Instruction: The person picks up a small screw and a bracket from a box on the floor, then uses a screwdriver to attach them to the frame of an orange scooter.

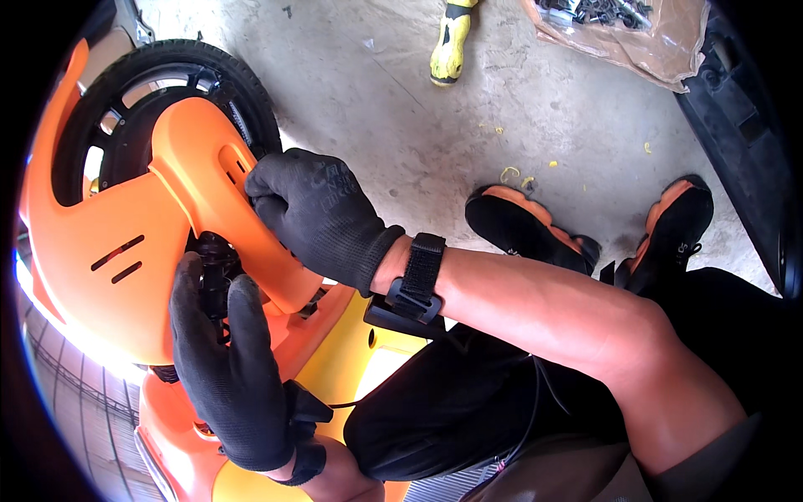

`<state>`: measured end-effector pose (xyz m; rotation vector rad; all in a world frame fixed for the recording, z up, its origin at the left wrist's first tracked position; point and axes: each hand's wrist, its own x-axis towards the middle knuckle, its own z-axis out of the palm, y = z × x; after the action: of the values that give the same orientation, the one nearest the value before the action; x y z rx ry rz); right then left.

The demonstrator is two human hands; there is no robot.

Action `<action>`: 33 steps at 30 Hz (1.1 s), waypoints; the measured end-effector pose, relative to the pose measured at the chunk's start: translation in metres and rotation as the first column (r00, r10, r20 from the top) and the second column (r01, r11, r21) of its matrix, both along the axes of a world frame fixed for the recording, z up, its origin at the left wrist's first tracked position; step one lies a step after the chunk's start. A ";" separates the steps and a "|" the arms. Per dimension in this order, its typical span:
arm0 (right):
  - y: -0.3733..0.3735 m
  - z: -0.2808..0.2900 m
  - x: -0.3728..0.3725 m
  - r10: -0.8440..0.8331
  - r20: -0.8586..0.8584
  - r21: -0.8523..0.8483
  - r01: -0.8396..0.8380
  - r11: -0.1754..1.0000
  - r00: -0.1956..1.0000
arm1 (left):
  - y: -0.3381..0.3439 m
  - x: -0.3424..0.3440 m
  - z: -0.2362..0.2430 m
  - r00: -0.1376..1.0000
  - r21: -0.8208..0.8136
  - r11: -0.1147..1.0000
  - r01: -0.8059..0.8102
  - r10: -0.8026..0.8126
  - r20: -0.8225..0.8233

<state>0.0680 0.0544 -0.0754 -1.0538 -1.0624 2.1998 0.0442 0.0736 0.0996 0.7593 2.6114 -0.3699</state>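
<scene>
A large orange plastic cover [109, 243] with slots stands at the left. An orange arched fender-like piece [222, 180] joins it. My left hand [230, 376], in a black knit glove, has its fingers bent around a small black part [217, 272] in the gap between the two pieces. Part of that black piece is behind the fingers. My right hand [322, 217], gloved alike, is closed in a pinch at the right edge of the arched piece, near its slotted recess. Whatever its fingertips hold is hidden.
Behind the cover is a black-tyred wheel [242, 79]. Yellow body panels [322, 364] lie below. A cardboard box [669, 46] of screws and small parts sits at the far right, with a yellow-and-black object [449, 50] left of it. Yellow scraps [510, 174] dot the concrete floor [385, 125].
</scene>
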 end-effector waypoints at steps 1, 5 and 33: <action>0.000 0.000 0.000 0.005 -0.004 0.012 -0.005 1.000 1.000 | 0.000 0.000 0.001 1.000 -0.008 1.000 0.009 -0.009 -0.009; 0.000 0.001 0.001 0.020 0.003 0.012 -0.021 1.000 1.000 | -0.001 -0.002 -0.001 1.000 0.015 1.000 -0.007 0.007 0.027; 0.009 -0.009 0.000 0.165 -0.009 0.154 -0.162 0.975 0.986 | 0.001 -0.002 -0.002 0.999 0.021 1.000 -0.003 0.003 0.038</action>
<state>0.0677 0.0633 -0.0849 -0.9017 -1.3270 2.2091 0.0418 0.0744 0.0973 0.7619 2.5841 -0.3243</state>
